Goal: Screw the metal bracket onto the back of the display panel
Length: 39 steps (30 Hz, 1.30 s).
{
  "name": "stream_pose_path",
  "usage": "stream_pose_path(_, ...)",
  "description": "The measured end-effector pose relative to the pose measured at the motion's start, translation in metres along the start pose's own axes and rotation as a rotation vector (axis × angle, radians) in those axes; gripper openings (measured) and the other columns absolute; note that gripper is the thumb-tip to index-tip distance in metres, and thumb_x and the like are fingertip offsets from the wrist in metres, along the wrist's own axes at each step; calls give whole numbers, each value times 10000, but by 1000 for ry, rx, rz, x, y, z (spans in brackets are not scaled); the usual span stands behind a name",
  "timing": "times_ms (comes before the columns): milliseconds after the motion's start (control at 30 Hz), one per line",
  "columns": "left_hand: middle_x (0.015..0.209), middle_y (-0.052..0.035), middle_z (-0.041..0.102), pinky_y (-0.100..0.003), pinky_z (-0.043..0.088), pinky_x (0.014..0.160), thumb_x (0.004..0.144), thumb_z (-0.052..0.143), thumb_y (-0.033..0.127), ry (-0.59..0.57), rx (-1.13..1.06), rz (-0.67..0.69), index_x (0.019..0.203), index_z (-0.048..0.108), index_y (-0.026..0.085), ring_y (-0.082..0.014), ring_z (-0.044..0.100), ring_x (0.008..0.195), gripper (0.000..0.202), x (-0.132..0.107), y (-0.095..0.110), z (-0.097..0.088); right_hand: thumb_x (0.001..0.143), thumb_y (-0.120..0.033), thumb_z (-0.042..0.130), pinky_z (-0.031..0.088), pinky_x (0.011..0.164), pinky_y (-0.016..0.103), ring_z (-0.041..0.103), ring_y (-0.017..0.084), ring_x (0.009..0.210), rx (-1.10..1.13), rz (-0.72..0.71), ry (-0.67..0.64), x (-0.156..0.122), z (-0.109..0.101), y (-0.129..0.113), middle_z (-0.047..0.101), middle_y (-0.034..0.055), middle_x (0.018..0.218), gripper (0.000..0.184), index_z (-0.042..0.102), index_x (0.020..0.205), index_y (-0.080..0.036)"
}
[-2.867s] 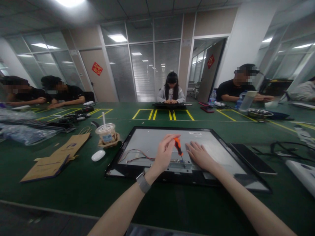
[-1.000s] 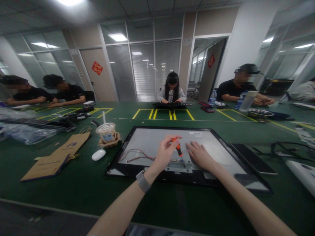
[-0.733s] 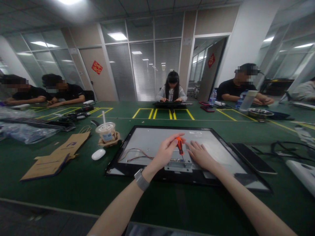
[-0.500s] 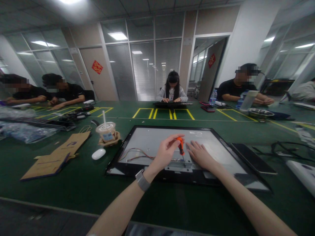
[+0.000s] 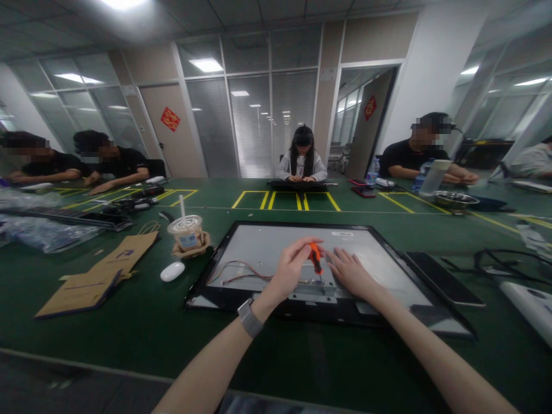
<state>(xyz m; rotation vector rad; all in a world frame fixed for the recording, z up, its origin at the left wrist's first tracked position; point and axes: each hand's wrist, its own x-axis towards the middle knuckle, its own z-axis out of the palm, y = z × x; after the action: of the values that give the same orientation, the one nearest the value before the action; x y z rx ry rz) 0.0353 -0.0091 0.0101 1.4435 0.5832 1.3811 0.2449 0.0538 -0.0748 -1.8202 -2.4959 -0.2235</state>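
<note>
Operator's hands and forearms: bare, wristwatch on the left side.

The left hand and right hand are uncovered, with slim, tapered fingers and narrow wrists. The left forearm and right forearm are bare along their visible length, smooth in outline and widening gradually toward the elbow. The wristwatch has a wide, flat grey band and a lighter, silvery case; the dial cannot be read at this angle. Dark, blue-grey fabric shows at the lower edge, between the forearms; garment type cannot be determined.
</note>
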Motion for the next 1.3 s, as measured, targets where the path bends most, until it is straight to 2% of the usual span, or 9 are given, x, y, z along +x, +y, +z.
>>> stream_pose_path(267, 863, -32, 596, -259, 492, 704, 812, 711, 373, 111, 152, 71, 854, 728, 170, -137, 582, 757, 208, 1, -2, 0, 1009, -376, 234, 331, 1091, 537, 370, 329, 1397, -25, -17, 39, 1, 8, 4, 416, 179, 1527, 548, 425, 1490, -195)
stream_pose_path(367, 947, -55, 597, -291, 503, 790, 907, 597, 363, 150, 262, 146, 941, 732, 185, -167, 599, 866, 226, -1, -3, 0, 1009, -370, 244, 329, 1094, 535, 370, 322, 1398, -16, -12, 49, 1, 8, 4, 419, 175, 1526, 541, 431, 1487, -199)
stream_pose_path(500, 1099, -99, 640, -354, 468, 959, 993, 436, 292, 64, 296, 206, 1125, 671, 170, -203, 614, 1038, 296, -4, -3, 0, 1009, -367, 246, 326, 1100, 533, 360, 323, 1404, -11, -8, 39, 1, 6, 3, 412, 178, 1530, 543, 425, 1491, -188)
stream_pose_path(633, 1037, -88, 654, -326, 489, 900, 982, 459, 253, 16, 285, 210, 1133, 672, 165, -188, 633, 979, 276, -5, -2, 0, 1009, -353, 246, 321, 1101, 541, 345, 341, 1410, -18, -6, 24, 1, 5, 1, 399, 187, 1536, 548, 416, 1496, -168)
stream_pose_path(833, 877, -32, 552, -289, 475, 806, 887, 636, 244, 115, 485, 324, 942, 735, 188, -152, 566, 823, 126, -5, -2, 0, 1004, -356, 241, 324, 1089, 554, 369, 336, 1396, -9, -21, 52, 2, 9, 4, 415, 196, 1523, 547, 433, 1485, -179)
stream_pose_path(900, 875, -32, 527, -302, 467, 822, 905, 614, 276, 109, 542, 340, 973, 727, 191, -158, 551, 822, 157, -8, -1, 0, 1003, -360, 232, 327, 1087, 554, 373, 337, 1393, -10, -28, 57, 2, 10, 5, 419, 197, 1520, 552, 435, 1483, -177)
stream_pose_path(1067, 954, -57, 499, -312, 459, 846, 1008, 350, 251, 39, 548, 318, 1147, 671, 205, -176, 538, 879, 354, -12, 1, 2, 1003, -374, 228, 326, 1088, 549, 372, 328, 1395, -7, -20, 53, 3, 12, 6, 417, 180, 1526, 554, 432, 1485, -194)
stream_pose_path(1167, 976, -63, 515, -320, 453, 872, 1002, 387, 272, 32, 579, 316, 1168, 648, 192, -181, 536, 900, 319, -11, 0, 0, 1007, -388, 226, 320, 1095, 537, 370, 316, 1398, -7, -15, 52, 3, 12, 6, 422, 165, 1527, 551, 430, 1486, -207)
stream_pose_path(1300, 932, -50, 538, -307, 467, 833, 949, 523, 290, 112, 512, 277, 1018, 662, 172, -169, 541, 855, 195, -7, -6, -2, 1008, -394, 230, 325, 1091, 531, 374, 322, 1395, -9, -21, 51, 3, 11, 5, 423, 173, 1524, 553, 429, 1486, -200)
